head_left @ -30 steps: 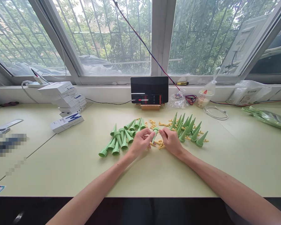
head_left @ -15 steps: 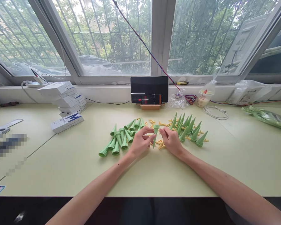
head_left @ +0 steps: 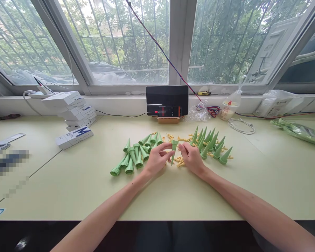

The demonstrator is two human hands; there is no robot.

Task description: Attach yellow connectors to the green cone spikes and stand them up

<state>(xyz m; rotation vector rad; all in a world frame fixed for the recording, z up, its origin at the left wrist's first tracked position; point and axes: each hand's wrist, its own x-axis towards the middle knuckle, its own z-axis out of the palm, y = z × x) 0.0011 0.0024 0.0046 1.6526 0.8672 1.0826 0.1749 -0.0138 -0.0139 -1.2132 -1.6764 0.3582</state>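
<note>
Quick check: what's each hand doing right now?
Left hand: closed on the green cone, pinched near its wide end.
Right hand: fingers curled at the cone's wide end; grip cannot be told.

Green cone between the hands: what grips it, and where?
The left hand pinches the green cone around its upper half, tip pointing down. The right hand sits beside its wide top; contact cannot be told.

White box [head_left: 74,135] bears a large blue "M".
</note>
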